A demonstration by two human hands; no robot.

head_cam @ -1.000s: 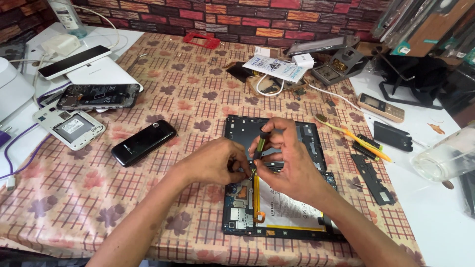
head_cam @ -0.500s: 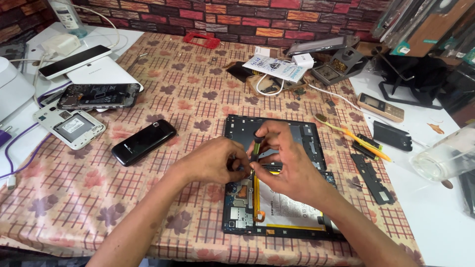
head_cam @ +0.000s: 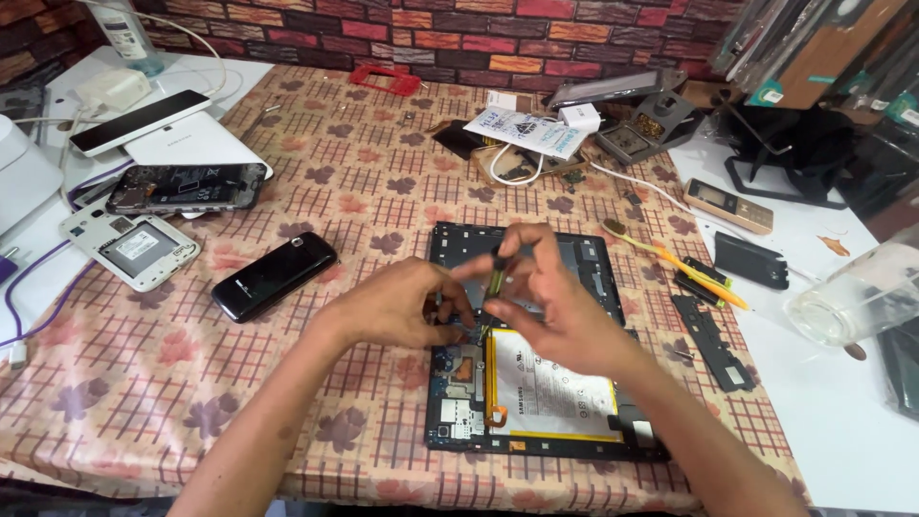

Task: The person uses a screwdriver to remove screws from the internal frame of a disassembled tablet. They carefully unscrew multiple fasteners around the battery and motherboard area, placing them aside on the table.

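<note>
Left of hands: bare checked cloth (head_cam: 316, 182); only the black phone (head_cam: 274, 276) lies near.
Far left: opened phones (head_cam: 187, 187) and a white shell (head_cam: 131, 249) crowd the edge.
Right: toothbrush (head_cam: 675, 263), black strip (head_cam: 713, 340) and clear jar (head_cam: 862, 297) narrow the way.
Beyond the tablet (head_cam: 593, 263): papers (head_cam: 526, 132), cable.
Near edge: open cloth.
</note>
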